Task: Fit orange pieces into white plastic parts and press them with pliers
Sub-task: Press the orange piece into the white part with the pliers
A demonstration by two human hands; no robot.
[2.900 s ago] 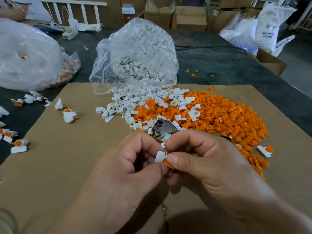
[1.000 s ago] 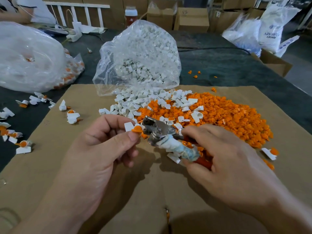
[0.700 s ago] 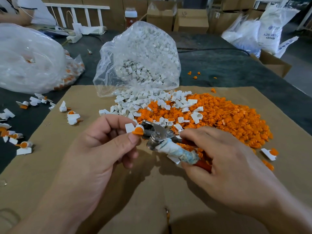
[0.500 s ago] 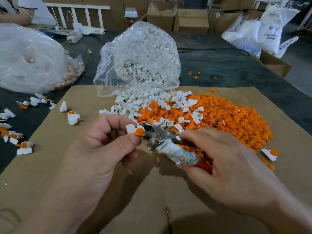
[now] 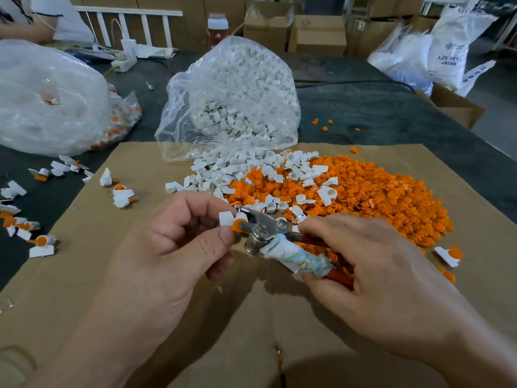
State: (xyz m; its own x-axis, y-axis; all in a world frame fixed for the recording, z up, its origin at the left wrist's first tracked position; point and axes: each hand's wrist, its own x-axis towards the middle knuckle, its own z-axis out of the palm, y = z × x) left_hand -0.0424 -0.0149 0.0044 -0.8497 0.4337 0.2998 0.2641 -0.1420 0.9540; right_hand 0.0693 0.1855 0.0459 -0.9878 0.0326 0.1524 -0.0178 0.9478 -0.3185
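Warehouse backdrop of stacked cartons (image 5: 316,32) and white sacks (image 5: 447,51), behind a dark desk (image 5: 363,107) covered at the front by a brown cardboard sheet (image 5: 84,275). On the desk's left, a bulging clear bag (image 5: 42,93) with orange-and-white pieces showing through near its right edge. At centre, a second clear bag (image 5: 232,93) spilling white plastic parts (image 5: 223,169) onto the cardboard. Beside and partly under those, a broad heap of orange pieces (image 5: 377,197), far bigger than anything finished.

Only a scatter of finished assemblies (image 5: 42,242) along the left edge, a couple more on the cardboard and one to the right of the heap. Judged early going, then: a few units done in the open, possibly more bagged at left, and hundreds of loose parts left to pair and press.

Left hand (image 5: 167,261) curled, pinching the flat tab of one white part (image 5: 225,219) between thumb and forefinger, with an orange piece (image 5: 236,226) seated in its ring. Right hand (image 5: 377,275) wrapped round the handles of the pliers (image 5: 265,233), one handle bound in grubby cloth, the other red. Jaws closed over ring and orange piece from above and below, held over the cardboard just in front of the heap. Judged mid-press on this single unit.
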